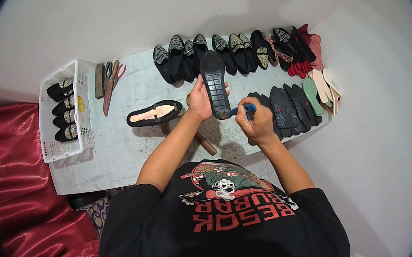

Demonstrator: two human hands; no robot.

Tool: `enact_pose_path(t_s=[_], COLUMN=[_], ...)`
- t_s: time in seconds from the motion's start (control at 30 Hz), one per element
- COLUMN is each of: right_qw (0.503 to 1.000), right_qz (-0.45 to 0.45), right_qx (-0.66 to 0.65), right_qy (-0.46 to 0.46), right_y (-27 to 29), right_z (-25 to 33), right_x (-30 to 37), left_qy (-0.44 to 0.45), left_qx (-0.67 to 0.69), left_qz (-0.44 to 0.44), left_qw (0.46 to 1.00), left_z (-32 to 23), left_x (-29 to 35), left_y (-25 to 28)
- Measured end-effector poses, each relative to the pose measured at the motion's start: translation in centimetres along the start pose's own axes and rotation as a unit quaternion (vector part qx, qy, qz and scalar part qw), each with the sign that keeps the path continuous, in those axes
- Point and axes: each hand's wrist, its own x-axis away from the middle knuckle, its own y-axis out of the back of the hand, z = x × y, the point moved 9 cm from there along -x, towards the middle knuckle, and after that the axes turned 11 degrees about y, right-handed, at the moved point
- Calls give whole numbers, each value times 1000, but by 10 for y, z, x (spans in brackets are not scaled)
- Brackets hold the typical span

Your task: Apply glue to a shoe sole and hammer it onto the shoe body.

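Observation:
My left hand (202, 100) grips a black shoe sole (216, 86) from beneath, over the middle of the table, its recessed grid face turned up and its heel end toward me. In my right hand (257, 122) is a blue-handled brush (241, 110), its bristles at the heel end of the sole. Left of my left hand lies a black shoe upper (154, 113), bottom up, showing a pale inner board. A hammer (203, 144) with a wooden handle lies partly hidden under my left forearm.
Finished-looking black shoes (176, 61) line the back edge. Several black soles (285, 112) and pale and green insoles (312, 97) lie at the right. A white basket (82, 87) of shoes stands far left, beside pincers (117, 75) and a sharpening block (99, 80). Red cloth (18, 200) hangs at the left.

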Motion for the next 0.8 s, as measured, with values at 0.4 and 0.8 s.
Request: enact_pose_path(t_s=[0.4, 0.8], right_qw=[996, 995], right_qz=[-53, -75], right_qx=[70, 69], right_qy=[-13, 16], right_y=[13, 6], right_z=[-39, -24], right_x=[-31, -32], left_qy=[-23, -31], left_qx=[-50, -45], left_qz=[-38, -26], left_qw=[998, 998], left_z=[14, 11], left_x=[-2, 3], left_y=[-6, -10])
